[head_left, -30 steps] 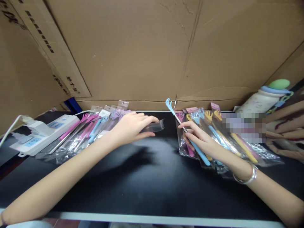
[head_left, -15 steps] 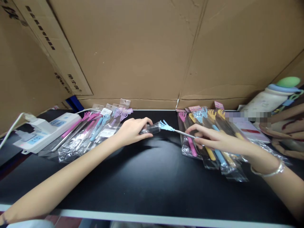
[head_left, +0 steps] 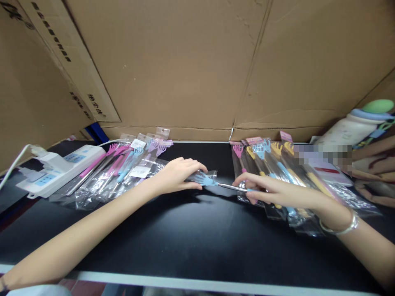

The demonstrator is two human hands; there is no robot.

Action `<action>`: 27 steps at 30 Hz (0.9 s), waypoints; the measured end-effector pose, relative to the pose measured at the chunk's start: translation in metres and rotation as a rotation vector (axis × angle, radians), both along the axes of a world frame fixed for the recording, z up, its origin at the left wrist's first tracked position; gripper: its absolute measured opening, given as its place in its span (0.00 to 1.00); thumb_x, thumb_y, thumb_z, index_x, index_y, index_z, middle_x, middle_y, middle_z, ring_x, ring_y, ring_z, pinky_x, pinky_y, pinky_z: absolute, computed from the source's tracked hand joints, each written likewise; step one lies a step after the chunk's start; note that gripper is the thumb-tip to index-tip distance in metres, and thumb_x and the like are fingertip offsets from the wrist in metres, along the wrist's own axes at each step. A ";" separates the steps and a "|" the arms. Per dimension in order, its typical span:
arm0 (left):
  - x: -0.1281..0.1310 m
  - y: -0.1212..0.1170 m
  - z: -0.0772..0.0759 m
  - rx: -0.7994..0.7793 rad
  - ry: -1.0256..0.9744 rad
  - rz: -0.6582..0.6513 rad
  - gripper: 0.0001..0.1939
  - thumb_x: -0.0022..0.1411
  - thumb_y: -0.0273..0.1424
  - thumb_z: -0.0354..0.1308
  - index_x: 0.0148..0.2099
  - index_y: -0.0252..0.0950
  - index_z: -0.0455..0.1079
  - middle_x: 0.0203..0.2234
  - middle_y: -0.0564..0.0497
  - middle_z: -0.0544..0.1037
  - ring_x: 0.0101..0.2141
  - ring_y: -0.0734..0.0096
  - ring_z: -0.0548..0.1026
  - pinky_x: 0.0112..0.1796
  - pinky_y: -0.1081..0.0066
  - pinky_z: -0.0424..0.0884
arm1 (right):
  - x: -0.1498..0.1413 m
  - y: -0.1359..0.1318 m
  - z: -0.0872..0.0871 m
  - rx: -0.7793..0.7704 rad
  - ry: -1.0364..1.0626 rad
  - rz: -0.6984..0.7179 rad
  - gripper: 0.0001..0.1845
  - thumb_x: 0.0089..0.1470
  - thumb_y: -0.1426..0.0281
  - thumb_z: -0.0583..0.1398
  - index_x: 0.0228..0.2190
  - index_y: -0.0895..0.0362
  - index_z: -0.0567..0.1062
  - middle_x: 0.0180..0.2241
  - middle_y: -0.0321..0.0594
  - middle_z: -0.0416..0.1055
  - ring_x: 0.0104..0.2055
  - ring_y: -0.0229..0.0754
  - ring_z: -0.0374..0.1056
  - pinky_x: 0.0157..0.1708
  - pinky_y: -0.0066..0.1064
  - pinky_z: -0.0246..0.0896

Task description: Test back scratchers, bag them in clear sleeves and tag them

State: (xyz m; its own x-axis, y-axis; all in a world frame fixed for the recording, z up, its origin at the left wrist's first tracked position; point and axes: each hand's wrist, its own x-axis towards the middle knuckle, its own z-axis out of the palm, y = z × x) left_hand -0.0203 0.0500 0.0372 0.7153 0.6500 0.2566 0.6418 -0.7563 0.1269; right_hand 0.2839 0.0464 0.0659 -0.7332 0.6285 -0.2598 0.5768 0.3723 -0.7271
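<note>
Between my hands is a blue back scratcher (head_left: 231, 187) with a claw-shaped head and a metal rod. My right hand (head_left: 265, 190) is closed around its handle end, most of which the fingers hide. Its blue claw sits inside the mouth of a clear plastic bag (head_left: 212, 176). My left hand (head_left: 179, 174) pinches that bag near its opening, thumb below and fingers above. The rest of the bag stretches left behind the hand, with a white label (head_left: 140, 172) on it. Both hands are just above the black table (head_left: 191, 242).
Bagged back scratchers in pink, blue and purple (head_left: 123, 168) lie at the left, beside a white power strip (head_left: 63, 168). More bagged scratchers (head_left: 277, 172) lie at the right. A bottle (head_left: 348, 131) and another person's hands (head_left: 375, 172) are at far right. Cardboard (head_left: 173, 70) stands behind.
My right hand has swung the back scratcher from upright to nearly level and moved its claw left into the bag's mouth. My left hand keeps holding the bag, slightly lower now.
</note>
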 end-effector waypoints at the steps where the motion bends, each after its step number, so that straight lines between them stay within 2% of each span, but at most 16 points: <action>1: 0.001 -0.001 0.000 0.007 0.007 -0.016 0.22 0.62 0.48 0.52 0.50 0.39 0.63 0.41 0.50 0.74 0.39 0.67 0.71 0.39 0.70 0.60 | 0.000 0.000 -0.001 -0.009 0.008 -0.004 0.19 0.57 0.56 0.54 0.48 0.50 0.66 0.29 0.35 0.71 0.30 0.38 0.64 0.30 0.28 0.59; 9: 0.008 -0.008 -0.002 0.049 0.039 -0.103 0.25 0.61 0.50 0.52 0.52 0.39 0.63 0.43 0.49 0.73 0.40 0.67 0.71 0.39 0.69 0.61 | -0.001 0.000 -0.006 -0.010 -0.027 0.048 0.20 0.59 0.57 0.51 0.51 0.50 0.63 0.30 0.36 0.70 0.31 0.38 0.64 0.31 0.29 0.58; 15: 0.006 -0.010 0.004 0.060 0.083 -0.090 0.17 0.63 0.35 0.53 0.54 0.40 0.60 0.45 0.51 0.72 0.42 0.68 0.71 0.40 0.69 0.61 | 0.003 0.000 -0.001 -0.007 -0.013 0.016 0.19 0.59 0.57 0.52 0.49 0.50 0.65 0.31 0.36 0.71 0.33 0.39 0.65 0.31 0.28 0.59; 19: 0.004 -0.009 0.006 0.058 0.091 -0.063 0.22 0.60 0.26 0.52 0.56 0.41 0.59 0.46 0.51 0.72 0.43 0.68 0.71 0.41 0.70 0.62 | 0.006 0.001 0.003 -0.018 -0.010 0.026 0.18 0.59 0.57 0.52 0.49 0.50 0.65 0.31 0.36 0.70 0.31 0.38 0.64 0.30 0.27 0.59; 23: 0.006 -0.010 0.002 0.069 0.140 -0.080 0.24 0.59 0.22 0.50 0.58 0.41 0.57 0.46 0.51 0.73 0.42 0.67 0.71 0.41 0.69 0.64 | 0.012 0.005 0.002 -0.088 -0.027 0.024 0.20 0.59 0.56 0.52 0.49 0.51 0.65 0.32 0.38 0.71 0.28 0.37 0.62 0.24 0.25 0.58; 27: 0.007 -0.010 -0.001 0.076 0.125 -0.103 0.23 0.62 0.23 0.48 0.59 0.41 0.56 0.48 0.51 0.72 0.44 0.69 0.71 0.43 0.70 0.65 | 0.018 0.010 0.001 -0.184 -0.009 0.040 0.20 0.60 0.55 0.50 0.50 0.52 0.64 0.33 0.40 0.71 0.26 0.35 0.62 0.22 0.24 0.59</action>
